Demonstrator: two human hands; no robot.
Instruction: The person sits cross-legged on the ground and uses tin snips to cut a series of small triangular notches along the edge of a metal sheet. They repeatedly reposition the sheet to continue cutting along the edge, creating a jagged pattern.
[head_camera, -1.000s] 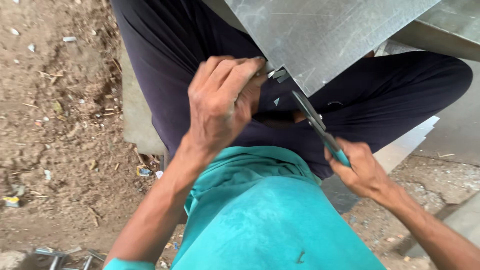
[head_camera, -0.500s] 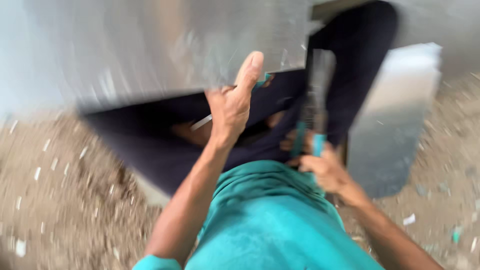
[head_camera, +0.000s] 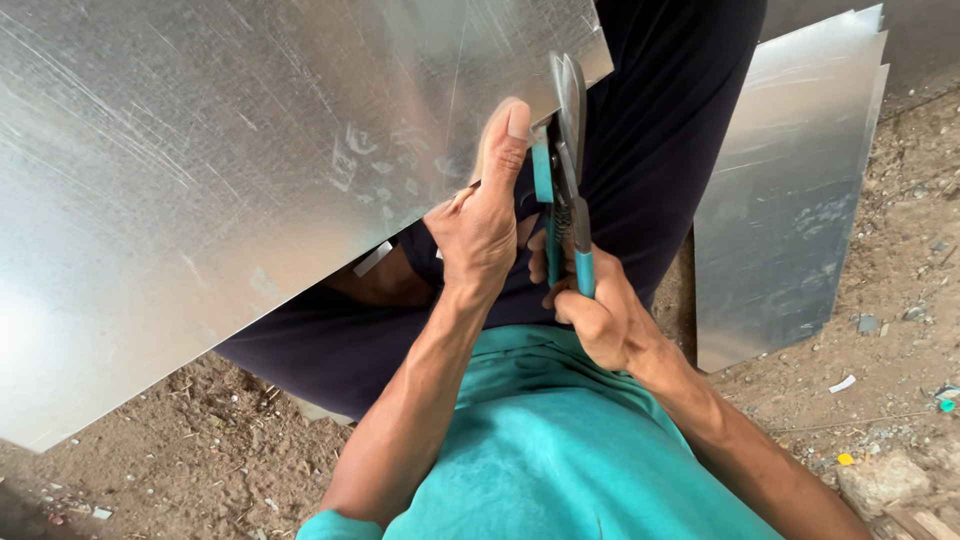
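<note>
Galvanised steel fills the view from nine to twelve o'clock: a large metal sheet (head_camera: 230, 170) over the lap. The left hand (head_camera: 480, 225) grips its lower edge, thumb pressed flat on top. At three o'clock of it, the right hand (head_camera: 600, 315) is clenched around teal-handled tin snips (head_camera: 565, 150), blades seemingly at the sheet's edge. More sheets (head_camera: 790, 190) lie at two o'clock.

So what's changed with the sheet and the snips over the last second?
The metal sheet has swung across and now fills the upper left of the view; the left hand has shifted its grip to the sheet's edge, thumb up along it. The snips have turned from slanting to pointing straight up beside that edge. The right hand still holds their teal handles. The spare sheets stay on the ground.
</note>
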